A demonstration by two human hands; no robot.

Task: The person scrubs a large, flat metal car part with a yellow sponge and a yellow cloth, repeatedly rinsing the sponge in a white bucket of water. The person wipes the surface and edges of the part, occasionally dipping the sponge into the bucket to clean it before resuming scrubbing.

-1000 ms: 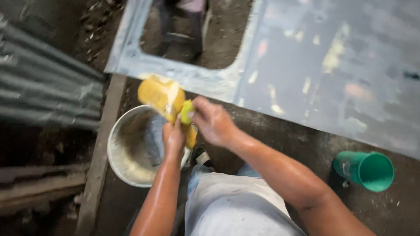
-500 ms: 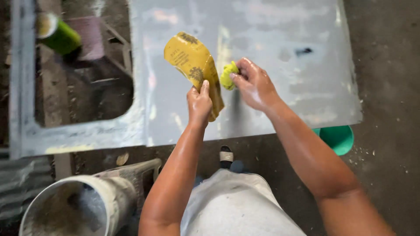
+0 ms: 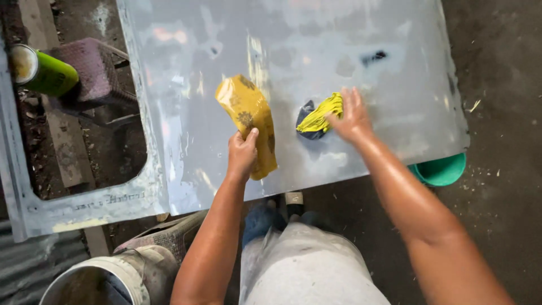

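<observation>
Gripping a yellow sanding sheet (image 3: 248, 121), left hand (image 3: 241, 155) closes around its lower edge over the grey metal panel (image 3: 293, 51). Right hand (image 3: 353, 116), fingers spread flat, presses a yellow-blue rag (image 3: 317, 117) on the panel. Green can (image 3: 39, 70) far left, green cup (image 3: 443, 169) under the panel's right edge, white bucket (image 3: 101, 279) below.

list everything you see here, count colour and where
metal panel: 1, pale grey, wet, across the middle
yellow sheet: 1, yellow with dark patches, on the panel, gripped in the left hand
rag: 1, yellow and dark blue, on the panel under the right hand
can: 1, green, top left
stool: 1, purplish, beside the can
bucket: 1, whitish, bottom left
tub: 1, green, under the panel's right corner
left hand: 1, holding the sheet
right hand: 1, flat on the rag
</observation>
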